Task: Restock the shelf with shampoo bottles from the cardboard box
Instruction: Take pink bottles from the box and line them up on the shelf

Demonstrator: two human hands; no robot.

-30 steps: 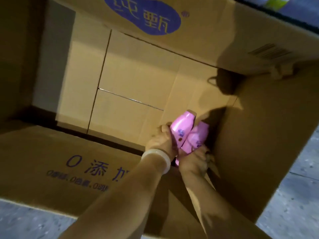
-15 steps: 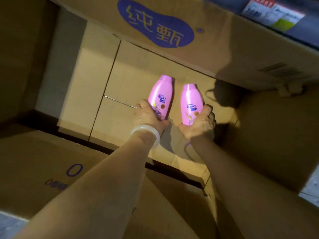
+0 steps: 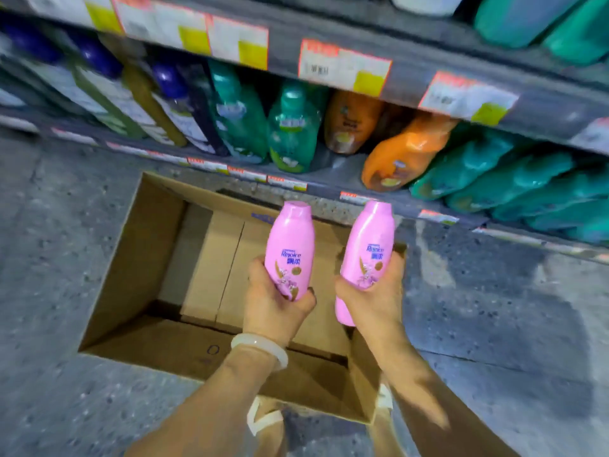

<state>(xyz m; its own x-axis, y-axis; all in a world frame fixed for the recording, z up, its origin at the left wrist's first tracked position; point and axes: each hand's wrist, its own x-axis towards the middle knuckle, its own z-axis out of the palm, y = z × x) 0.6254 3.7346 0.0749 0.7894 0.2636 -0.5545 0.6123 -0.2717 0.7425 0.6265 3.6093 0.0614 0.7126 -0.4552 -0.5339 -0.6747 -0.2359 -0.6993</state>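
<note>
I hold two pink shampoo bottles upright above the open cardboard box point(image 3: 138, 258). My left hand point(image 3: 270, 301), with a white bangle on its wrist, grips the lower half of the left pink bottle point(image 3: 290, 239). My right hand point(image 3: 375, 295) is wrapped around the lower half of the right pink bottle point(image 3: 372, 245). Both caps point up toward the shelf point(image 3: 329, 183). The box stands on the grey floor just in front of the shelf, and its visible bottom shows only bare cardboard.
The low shelf holds green bottles point(image 3: 293, 127), orange bottles point(image 3: 402, 153), teal bottles point(image 3: 514, 179) at right and dark-capped bottles point(image 3: 99, 77) at left. Price tags point(image 3: 342, 65) line the upper shelf edge. Speckled grey floor point(image 3: 494, 308) surrounds the box.
Both hands have lifted the two pink bottles out of the box's depth to above its opening. The view has tilted up, so the shelf has come into sight.
</note>
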